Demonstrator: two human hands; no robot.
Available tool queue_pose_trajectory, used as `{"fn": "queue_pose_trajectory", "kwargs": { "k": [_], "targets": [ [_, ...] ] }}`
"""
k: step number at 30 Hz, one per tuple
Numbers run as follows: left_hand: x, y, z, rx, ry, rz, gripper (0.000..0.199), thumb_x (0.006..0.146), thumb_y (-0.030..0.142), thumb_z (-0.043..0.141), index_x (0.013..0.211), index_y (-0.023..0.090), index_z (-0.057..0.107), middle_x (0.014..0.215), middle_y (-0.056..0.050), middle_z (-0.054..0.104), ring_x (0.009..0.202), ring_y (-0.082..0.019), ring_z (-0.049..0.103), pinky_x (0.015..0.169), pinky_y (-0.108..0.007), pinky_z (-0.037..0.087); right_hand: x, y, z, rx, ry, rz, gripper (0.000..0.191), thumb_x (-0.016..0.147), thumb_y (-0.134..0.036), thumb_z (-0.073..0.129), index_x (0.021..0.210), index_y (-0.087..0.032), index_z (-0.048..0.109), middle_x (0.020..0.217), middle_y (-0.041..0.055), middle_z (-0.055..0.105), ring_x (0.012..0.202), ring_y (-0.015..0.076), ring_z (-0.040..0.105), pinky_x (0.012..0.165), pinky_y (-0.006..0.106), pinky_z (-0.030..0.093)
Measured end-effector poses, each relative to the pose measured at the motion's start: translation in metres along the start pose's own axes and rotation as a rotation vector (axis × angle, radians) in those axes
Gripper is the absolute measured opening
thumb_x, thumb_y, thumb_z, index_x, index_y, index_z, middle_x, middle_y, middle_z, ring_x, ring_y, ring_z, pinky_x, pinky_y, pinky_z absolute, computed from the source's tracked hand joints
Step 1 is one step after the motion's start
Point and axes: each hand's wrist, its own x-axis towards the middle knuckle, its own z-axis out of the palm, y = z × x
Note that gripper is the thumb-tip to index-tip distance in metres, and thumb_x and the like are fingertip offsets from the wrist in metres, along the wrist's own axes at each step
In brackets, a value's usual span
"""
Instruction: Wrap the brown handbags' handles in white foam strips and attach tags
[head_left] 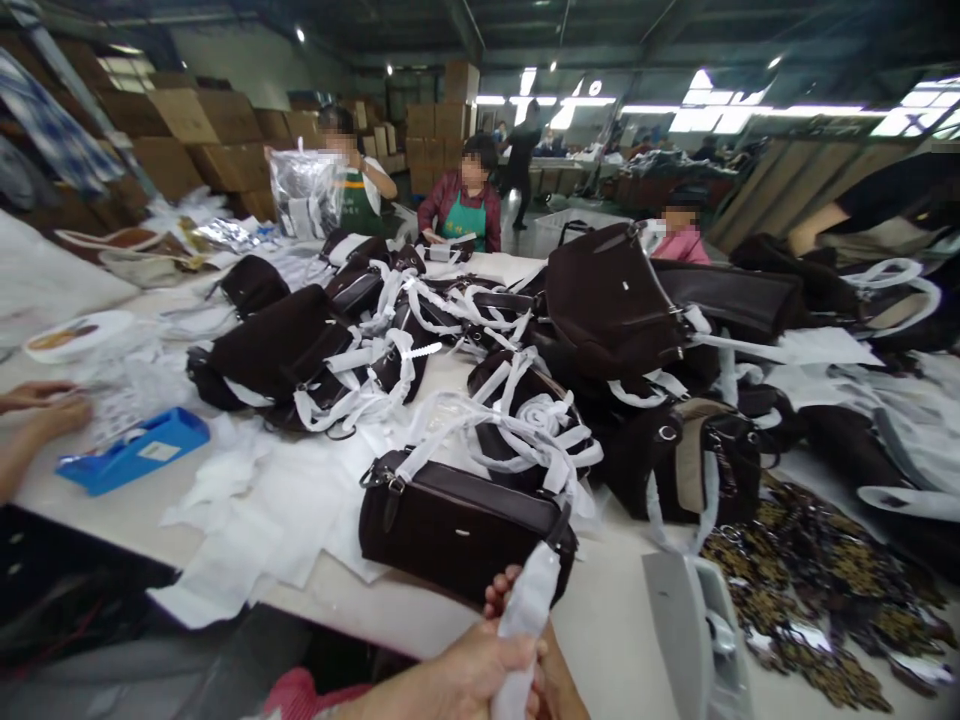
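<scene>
Hands (457,680) grip white strip (527,610); worktable (600,620), probably warehouse (480,40), beyond.

White work table (600,620) strewn with dark brown handbags (457,525), white wrapping sheets (247,520), and a blue box (135,450)

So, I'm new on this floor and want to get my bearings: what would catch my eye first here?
Dark brown handbags heaped along the white table, many tied with white strips, stand out first. At bottom centre, the person's left hand and right hand are at a white strip beside a brown handbag. Far back on the left, cardboard cartons are stacked high.
</scene>
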Motion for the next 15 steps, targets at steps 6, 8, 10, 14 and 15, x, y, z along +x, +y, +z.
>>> {"fn": "queue_pose_trajectory", "kwargs": {
  "k": [6, 8, 10, 14, 15],
  "targets": [
    [0.013, -0.018, -0.007, 0.149, 0.159, 0.283, 0.017, 0.068, 0.015, 0.066, 0.082, 0.016, 0.057, 0.056, 0.004, 0.051, 0.048, -0.01, 0.044, 0.053, -0.023, 0.036, 0.005, -0.008, -0.006, -0.079, -0.06, 0.117, 0.046, 0.061, -0.067, 0.067, 0.08, -0.025, 0.061, 0.09, 0.0058, 0.069, 0.081, 0.0266, 0.065, 0.068, 0.039, 0.051],
    [0.013, -0.021, -0.01, 0.185, 0.164, 0.34, 0.015, 0.068, 0.014, 0.066, 0.081, 0.015, 0.058, 0.057, 0.004, 0.051, 0.052, -0.011, 0.046, 0.056, -0.023, 0.037, -0.01, -0.019, -0.021, -0.232, -0.099, 0.205, 0.043, 0.06, -0.061, 0.07, 0.07, -0.02, 0.061, 0.072, 0.0054, 0.067, 0.069, 0.023, 0.063, 0.06, 0.033, 0.048],
    [0.012, -0.023, -0.011, 0.189, 0.145, 0.361, 0.019, 0.067, 0.017, 0.068, 0.083, 0.015, 0.059, 0.06, 0.003, 0.053, 0.056, -0.012, 0.049, 0.058, -0.024, 0.038, -0.03, -0.044, -0.034, -0.453, -0.162, 0.327, 0.038, 0.063, -0.055, 0.07, 0.061, -0.018, 0.06, 0.054, 0.0021, 0.059, 0.053, 0.0177, 0.055, 0.047, 0.028, 0.039],
    [0.01, -0.025, -0.011, 0.138, 0.117, 0.372, 0.031, 0.066, 0.026, 0.073, 0.091, 0.015, 0.059, 0.069, 0.001, 0.058, 0.066, -0.015, 0.053, 0.062, -0.025, 0.037, -0.052, -0.12, -0.029, -0.729, -0.317, 0.242, 0.039, 0.082, -0.054, 0.052, 0.069, -0.019, 0.064, 0.064, 0.0037, 0.064, 0.053, 0.0152, 0.054, 0.051, 0.027, 0.039],
    [0.009, -0.025, -0.01, 0.119, 0.084, 0.371, 0.033, 0.067, 0.028, 0.073, 0.093, 0.015, 0.058, 0.071, 0.001, 0.059, 0.068, -0.015, 0.053, 0.064, -0.025, 0.037, -0.049, -0.137, -0.021, -0.797, -0.292, 0.081, 0.037, 0.085, -0.052, 0.05, 0.073, -0.021, 0.065, 0.069, 0.0045, 0.066, 0.061, 0.0173, 0.058, 0.058, 0.029, 0.043]
  ]
}}
